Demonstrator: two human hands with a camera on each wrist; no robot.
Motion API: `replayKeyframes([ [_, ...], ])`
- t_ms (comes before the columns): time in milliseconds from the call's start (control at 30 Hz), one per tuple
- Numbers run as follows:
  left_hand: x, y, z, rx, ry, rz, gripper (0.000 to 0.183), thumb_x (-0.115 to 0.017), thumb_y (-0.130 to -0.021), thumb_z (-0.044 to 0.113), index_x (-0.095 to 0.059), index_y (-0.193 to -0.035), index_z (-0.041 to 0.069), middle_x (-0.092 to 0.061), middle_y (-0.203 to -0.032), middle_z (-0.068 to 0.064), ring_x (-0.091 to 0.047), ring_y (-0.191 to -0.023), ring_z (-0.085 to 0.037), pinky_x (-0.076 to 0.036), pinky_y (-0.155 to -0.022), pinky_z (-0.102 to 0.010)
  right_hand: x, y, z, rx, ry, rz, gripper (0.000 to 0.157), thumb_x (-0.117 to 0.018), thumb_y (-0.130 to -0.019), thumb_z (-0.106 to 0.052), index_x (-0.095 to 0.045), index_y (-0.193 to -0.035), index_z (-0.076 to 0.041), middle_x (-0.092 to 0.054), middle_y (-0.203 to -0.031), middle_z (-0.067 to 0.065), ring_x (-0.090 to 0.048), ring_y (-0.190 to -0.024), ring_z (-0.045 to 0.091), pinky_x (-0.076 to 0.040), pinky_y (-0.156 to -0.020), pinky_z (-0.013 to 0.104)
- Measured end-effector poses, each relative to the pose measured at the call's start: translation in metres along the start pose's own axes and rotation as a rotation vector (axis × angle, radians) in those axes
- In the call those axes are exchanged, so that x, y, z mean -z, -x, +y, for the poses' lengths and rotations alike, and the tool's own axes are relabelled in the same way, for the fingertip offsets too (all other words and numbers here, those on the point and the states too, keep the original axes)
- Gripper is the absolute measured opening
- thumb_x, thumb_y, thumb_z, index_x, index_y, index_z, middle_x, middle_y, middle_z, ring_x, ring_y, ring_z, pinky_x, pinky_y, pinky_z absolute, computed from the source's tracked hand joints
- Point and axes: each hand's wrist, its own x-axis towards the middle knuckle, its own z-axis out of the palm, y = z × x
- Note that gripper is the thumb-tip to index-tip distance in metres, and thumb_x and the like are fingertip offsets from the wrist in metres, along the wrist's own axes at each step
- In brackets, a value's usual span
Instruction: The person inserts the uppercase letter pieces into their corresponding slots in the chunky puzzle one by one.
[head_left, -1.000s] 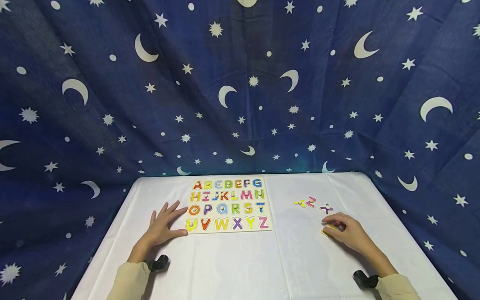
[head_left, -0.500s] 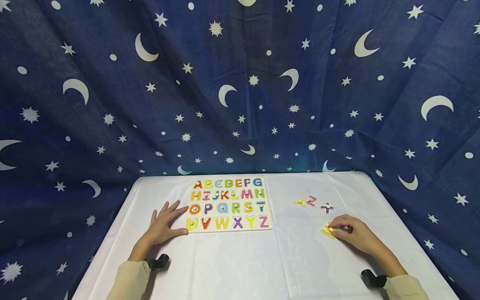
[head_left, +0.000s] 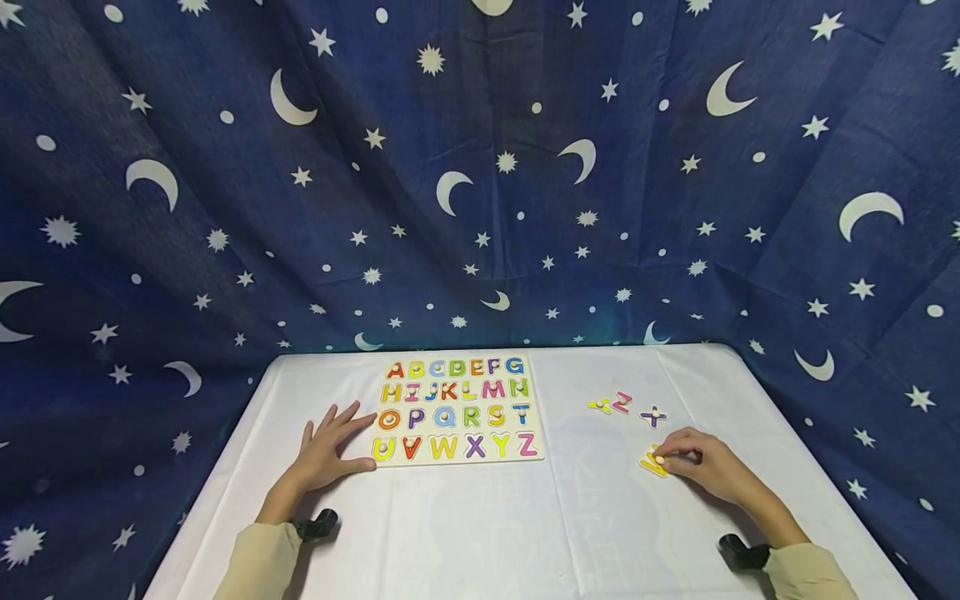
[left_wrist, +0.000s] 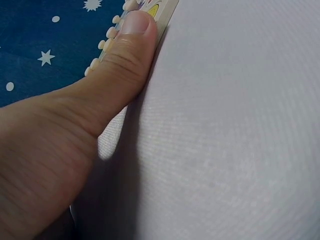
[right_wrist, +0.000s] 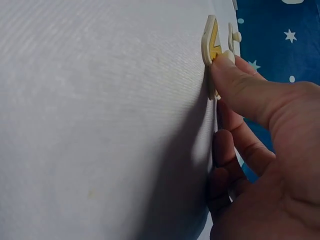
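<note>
My right hand (head_left: 703, 463) pinches the small white knob of a yellow letter W puzzle piece (head_left: 651, 467) at the right of the table. In the right wrist view the thumb (right_wrist: 235, 82) overlaps the yellow letter W puzzle piece (right_wrist: 207, 42), whose pale edge faces me. Spread fingers of my left hand (head_left: 322, 454) rest at the left edge of the alphabet puzzle board (head_left: 457, 459). Its thumb (left_wrist: 130, 55) lies along the corner of the alphabet puzzle board (left_wrist: 166, 20) in the left wrist view. Knobbed letters fill the board's upper rows plus U and V; printed W, X, Y, Z show without knobs.
Beyond the right hand lie a purple X piece (head_left: 653, 417), a pink Z piece (head_left: 622, 402) and a yellow Y piece (head_left: 599, 406). White cloth (head_left: 480, 533) covers the table. A blue curtain (head_left: 495, 183) with moons and stars hangs behind it.
My right hand has come onto the W piece's knob, its fingertips closing there, and the piece has shifted slightly left. The left hand has stayed at the board's edge.
</note>
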Motion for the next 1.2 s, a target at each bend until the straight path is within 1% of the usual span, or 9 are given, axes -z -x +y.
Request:
replayKeyframes([
  [267, -0.001, -0.001, -0.001, -0.001, 0.004, -0.001, 0.089, -0.088, -0.072, 0.055, -0.057, -0.147, 0.019, -0.032, -0.164, -0.022, -0.009, -0.152, -0.053, 0.007, -0.115, -0.077, 0.0, 0.0, -0.001, 0.06, -0.027, -0.009, 0.019, -0.084, -0.084, -0.007, -0.08, -0.096, -0.021, -0.067, -0.097, -0.007, -0.056, -0.084, 0.006, -0.044, -0.067, 0.022],
  [467, 0.0, -0.002, -0.001, -0.011, 0.006, 0.004, 0.088, -0.088, -0.072, 0.055, -0.058, -0.147, 0.019, -0.032, -0.164, -0.022, -0.01, -0.152, -0.053, 0.007, -0.114, -0.078, 0.001, -0.001, -0.001, 0.047, -0.042, -0.036, 0.019, -0.084, -0.084, -0.007, -0.081, -0.098, -0.019, -0.065, -0.097, -0.006, -0.054, -0.08, 0.009, -0.043, -0.064, 0.025],
  [733, -0.001, -0.001, 0.001, -0.009, 0.004, 0.001, 0.089, -0.087, -0.072, 0.056, -0.058, -0.147, 0.02, -0.033, -0.164, -0.021, -0.01, -0.152, -0.054, 0.007, -0.114, -0.078, -0.001, -0.005, -0.009, 0.052, -0.033, -0.021, 0.017, -0.085, -0.083, -0.007, -0.08, -0.094, -0.017, -0.066, -0.093, -0.006, -0.052, -0.076, 0.008, -0.043, -0.062, 0.024],
  [867, -0.001, -0.001, 0.001, -0.003, 0.009, 0.003, 0.088, -0.088, -0.072, 0.056, -0.058, -0.147, 0.02, -0.032, -0.164, -0.022, -0.009, -0.152, -0.053, 0.007, -0.114, -0.077, -0.004, -0.015, -0.02, 0.026, -0.034, -0.012, 0.015, -0.085, -0.083, -0.008, -0.08, -0.094, -0.016, -0.065, -0.094, -0.004, -0.053, -0.074, 0.013, -0.043, -0.061, 0.023],
  [900, -0.001, -0.001, 0.001, -0.008, 0.011, 0.006, 0.088, -0.088, -0.072, 0.055, -0.058, -0.147, 0.019, -0.033, -0.163, -0.022, -0.01, -0.152, -0.054, 0.007, -0.114, -0.078, -0.006, -0.018, -0.023, 0.019, -0.034, -0.009, 0.015, -0.086, -0.083, -0.009, -0.08, -0.094, -0.016, -0.066, -0.095, -0.004, -0.054, -0.077, 0.014, -0.043, -0.063, 0.023],
  [933, -0.001, 0.0, 0.001, -0.01, 0.012, 0.008, 0.088, -0.088, -0.072, 0.055, -0.058, -0.147, 0.019, -0.033, -0.163, -0.023, -0.01, -0.152, -0.054, 0.007, -0.114, -0.078, -0.008, -0.022, -0.026, 0.009, -0.023, -0.005, 0.015, -0.086, -0.083, -0.01, -0.08, -0.094, -0.017, -0.067, -0.095, -0.005, -0.058, -0.083, 0.016, -0.045, -0.068, 0.022],
  [1033, -0.001, 0.0, 0.0, -0.012, 0.012, 0.01, 0.088, -0.088, -0.072, 0.055, -0.058, -0.147, 0.019, -0.033, -0.163, -0.022, -0.011, -0.152, -0.054, 0.006, -0.114, -0.078, -0.016, -0.034, -0.037, -0.011, -0.002, -0.021, 0.014, -0.087, -0.083, -0.014, -0.08, -0.093, -0.02, -0.066, -0.095, -0.007, -0.06, -0.089, 0.022, -0.044, -0.073, 0.021],
  [1133, 0.0, 0.0, 0.0, -0.009, 0.014, 0.004, 0.089, -0.088, -0.072, 0.056, -0.058, -0.147, 0.019, -0.032, -0.164, -0.022, -0.01, -0.152, -0.054, 0.007, -0.114, -0.078, -0.028, -0.047, -0.05, -0.028, 0.012, -0.025, 0.014, -0.088, -0.082, -0.016, -0.08, -0.092, -0.021, -0.066, -0.095, -0.009, -0.06, -0.094, 0.024, -0.046, -0.079, 0.028],
  [1200, 0.0, 0.0, 0.0, -0.005, 0.016, 0.003, 0.089, -0.088, -0.072, 0.056, -0.058, -0.147, 0.019, -0.032, -0.164, -0.022, -0.009, -0.152, -0.054, 0.007, -0.114, -0.077, -0.037, -0.055, -0.059, -0.03, -0.003, -0.018, 0.014, -0.088, -0.081, -0.015, -0.08, -0.091, -0.02, -0.066, -0.095, -0.007, -0.059, -0.093, 0.025, -0.047, -0.079, 0.035],
])
